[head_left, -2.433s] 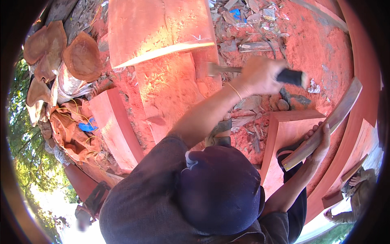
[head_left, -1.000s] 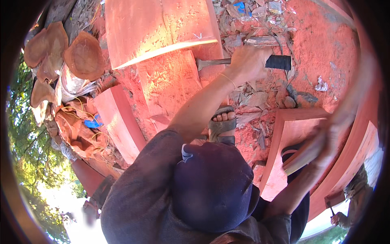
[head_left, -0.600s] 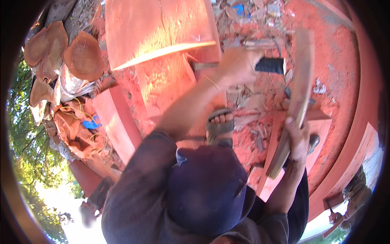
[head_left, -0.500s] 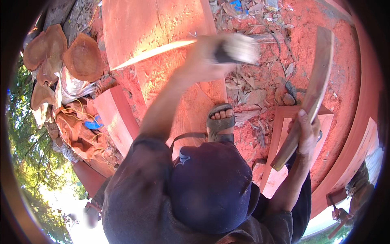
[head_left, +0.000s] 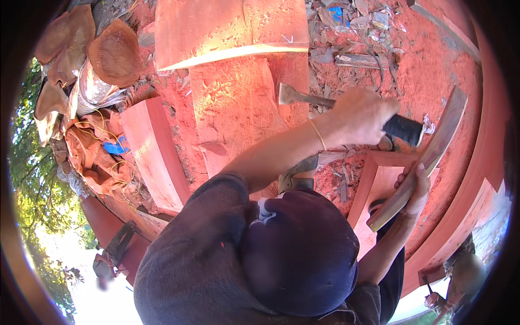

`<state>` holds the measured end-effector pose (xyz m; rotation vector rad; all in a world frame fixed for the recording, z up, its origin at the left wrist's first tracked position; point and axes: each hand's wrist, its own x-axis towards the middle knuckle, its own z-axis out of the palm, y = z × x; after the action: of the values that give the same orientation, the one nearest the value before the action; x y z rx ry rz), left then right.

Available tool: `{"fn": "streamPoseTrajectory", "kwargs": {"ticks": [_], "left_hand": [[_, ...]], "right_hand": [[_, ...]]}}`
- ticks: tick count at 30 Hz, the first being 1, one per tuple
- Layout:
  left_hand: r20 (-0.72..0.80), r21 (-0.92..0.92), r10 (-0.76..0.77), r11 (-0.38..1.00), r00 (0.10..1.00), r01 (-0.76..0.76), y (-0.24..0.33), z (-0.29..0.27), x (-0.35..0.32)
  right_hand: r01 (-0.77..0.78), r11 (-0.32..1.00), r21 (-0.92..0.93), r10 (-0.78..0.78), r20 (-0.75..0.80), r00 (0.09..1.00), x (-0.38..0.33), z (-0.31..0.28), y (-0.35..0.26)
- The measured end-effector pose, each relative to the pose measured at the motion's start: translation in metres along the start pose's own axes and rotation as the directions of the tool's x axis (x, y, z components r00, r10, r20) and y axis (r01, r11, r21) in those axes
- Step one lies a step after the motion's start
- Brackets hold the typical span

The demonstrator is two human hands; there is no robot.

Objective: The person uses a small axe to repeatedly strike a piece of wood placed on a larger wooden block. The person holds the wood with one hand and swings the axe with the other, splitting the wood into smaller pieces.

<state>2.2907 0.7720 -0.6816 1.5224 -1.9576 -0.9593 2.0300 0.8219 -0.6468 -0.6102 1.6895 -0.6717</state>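
My left hand (head_left: 360, 116), reaching across to the right, is closed around a chisel (head_left: 317, 100). The chisel's flared metal tip points left over a reddish wooden plank (head_left: 233, 97), and its black-wrapped handle sticks out on the right. The handle's end is close to a long, slightly curved wooden bar (head_left: 441, 135); whether they touch I cannot tell. My right hand (head_left: 417, 189) grips that bar near its lower end, with the bar tilted up to the right. Behind my left forearm, a sandalled foot (head_left: 298, 173) is mostly hidden.
A thick wooden beam (head_left: 154, 154) lies on the left, near cut log pieces (head_left: 114, 54) and a crumpled orange-brown cloth (head_left: 95, 157). A wooden frame (head_left: 374, 179) stands beneath my right hand. Wood scraps (head_left: 360, 60) litter the reddish ground. Another person (head_left: 455, 281) is at lower right.
My left hand has swung right and slightly down with the chisel, toward the bar. The bar has shifted lower and to the right, with my right hand still on it.
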Motion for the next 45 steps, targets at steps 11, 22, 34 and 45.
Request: {"fn": "streamPoseTrajectory", "kwargs": {"ticks": [11, 22, 34, 45], "left_hand": [[0.136, 0.070, -0.109, 0.993, 0.985, 0.100, -0.028, 0.046, 0.001], [0.021, 0.129, -0.302, 0.946, 0.953, 0.297, -0.048, 0.038, 0.036], [-0.020, 0.112, -0.224, 0.968, 0.974, 0.225, -0.049, 0.052, 0.028], [0.041, 0.151, -0.220, 0.966, 0.975, 0.212, -0.054, 0.066, 0.019]], "right_hand": [[-0.030, 0.996, 0.085, 0.037, -0.080, 0.996, 0.007, -0.047, 0.016], [0.282, 0.935, 0.213, -0.241, -0.200, 0.950, 0.026, -0.158, -0.014], [0.125, 0.986, 0.111, -0.106, -0.165, 0.981, 0.019, -0.039, 0.024], [0.311, 0.868, 0.388, -0.293, -0.105, 0.950, 0.035, -0.044, -0.061]]}}
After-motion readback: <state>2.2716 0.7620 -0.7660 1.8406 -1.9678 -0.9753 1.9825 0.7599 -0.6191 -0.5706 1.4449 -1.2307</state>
